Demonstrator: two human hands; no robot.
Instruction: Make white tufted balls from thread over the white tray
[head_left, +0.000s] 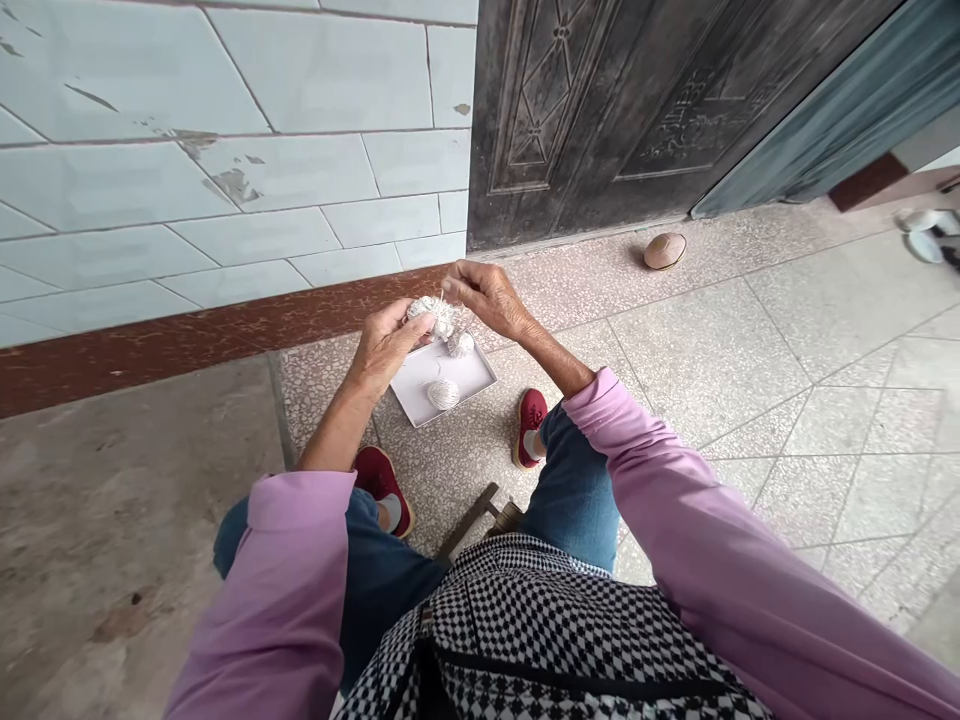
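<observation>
My left hand is closed around a small white ball of thread, held up in front of me. My right hand pinches a thin strand of thread right beside that ball, fingers pressed together. Below the hands a white flat tray lies on the floor. It holds two more white thread balls, one in the middle and one near its far edge. I am sitting, with pink sleeves, blue trousers and red shoes.
A tiled wall with a red-brown base strip stands to the left. Ahead is a dark metal door. A small round brownish object lies on the terrazzo floor by the door. Another person's shoe shows at the far right edge.
</observation>
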